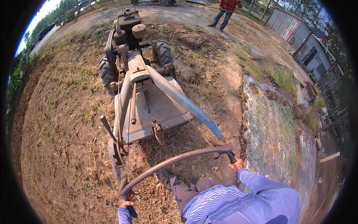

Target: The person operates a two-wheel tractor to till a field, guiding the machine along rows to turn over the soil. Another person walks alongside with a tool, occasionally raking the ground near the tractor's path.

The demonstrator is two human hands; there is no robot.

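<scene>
A two-wheeled walking tractor [137, 64] with a rotary tiller cover [156, 109] stands in front of me on the soil. Its rusty crossbar [173, 159] curves between the two handlebar ends. At the lower left, my left hand [127, 203] is closed around the black left handle grip [132, 212]. My right hand [237, 165] holds the black right handle grip [231, 157], partly hidden by the hand. A lever with a dark knob [105, 122] rises from the left handlebar. The blue-painted right handlebar tube [193, 107] runs back to the gearbox.
Dry grass and loose soil [70, 117] surround the machine. On the right lies weathered sheeting [271, 131] strewn with grass. A person in a red jacket [230, 5] stands beyond the tractor on a dirt path. A metal-walled shed [302, 42] is at the upper right.
</scene>
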